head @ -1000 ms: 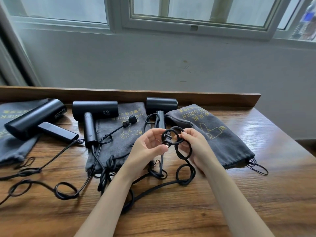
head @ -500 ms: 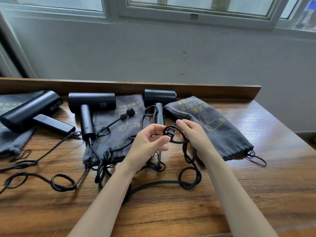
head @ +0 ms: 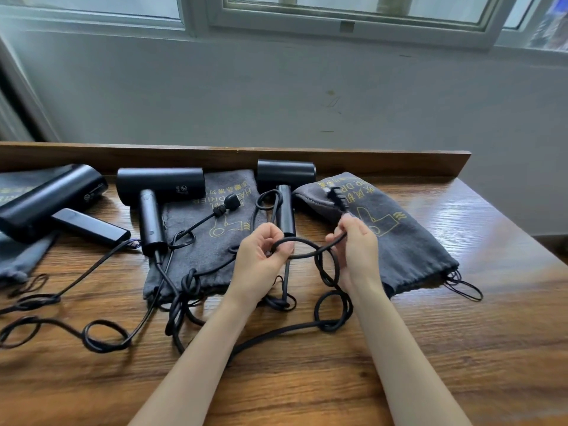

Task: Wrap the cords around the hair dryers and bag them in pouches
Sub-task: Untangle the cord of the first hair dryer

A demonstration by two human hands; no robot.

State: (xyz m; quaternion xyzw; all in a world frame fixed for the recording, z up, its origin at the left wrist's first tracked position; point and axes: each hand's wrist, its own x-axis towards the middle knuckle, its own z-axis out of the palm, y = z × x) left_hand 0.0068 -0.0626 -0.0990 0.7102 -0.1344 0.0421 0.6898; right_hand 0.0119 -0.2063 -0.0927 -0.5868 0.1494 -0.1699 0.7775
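Observation:
Three black hair dryers lie along the back of the wooden table: the left one (head: 46, 195), the middle one (head: 159, 186) and the right one (head: 285, 179). My left hand (head: 261, 253) pinches a loop of the right dryer's black cord (head: 332, 305). My right hand (head: 358, 244) grips the same cord near its end, and the plug (head: 336, 196) sticks up beyond my fingers, blurred. Grey drawstring pouches lie under the middle dryer (head: 209, 241) and to the right (head: 408, 241).
The middle dryer's cord (head: 101, 336) coils across the front left, and its plug (head: 232, 202) rests on the middle pouch. Another grey pouch (head: 18, 259) lies under the left dryer. A raised wooden ledge (head: 368, 159) runs along the table's back, below a window.
My right hand has pulled the plug end out of the loop and up to the right, over the right pouch. My left hand keeps its hold on the loop.

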